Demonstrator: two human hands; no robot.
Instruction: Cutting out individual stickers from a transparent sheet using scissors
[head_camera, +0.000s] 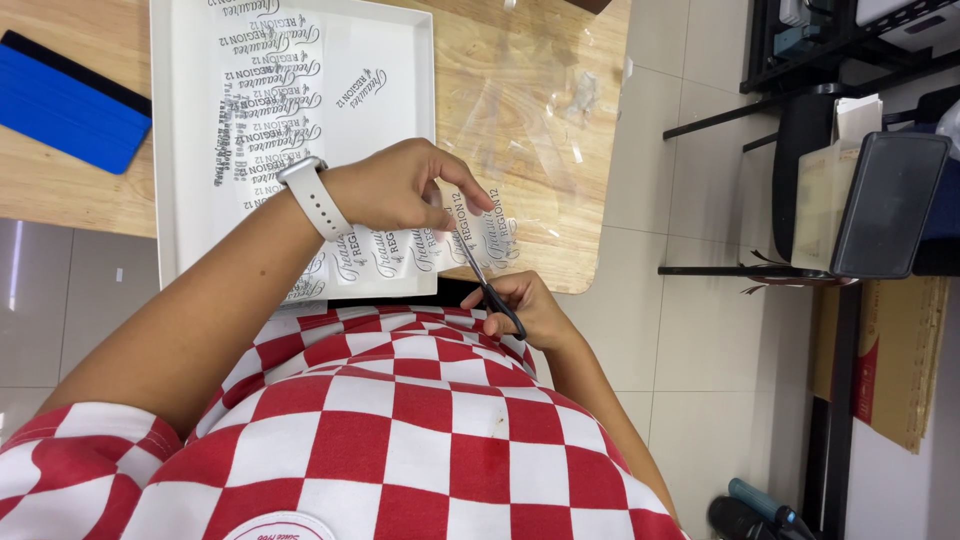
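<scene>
My left hand (400, 188), with a white watch on the wrist, pinches a clear film strip (425, 250) printed with dark script lettering, at the near edge of a white tray (190, 120). My right hand (528, 305) grips black-handled scissors (483, 283), whose blades point up into the strip just below my left fingers. More printed film pieces (268, 95) lie stacked in the tray.
The tray sits on a wooden table (80, 190). A blue squeegee (70, 100) lies at the left and loose clear film (540, 110) to the right of the tray. A dark chair (885, 200) and cardboard (900, 350) stand on the tiled floor at the right.
</scene>
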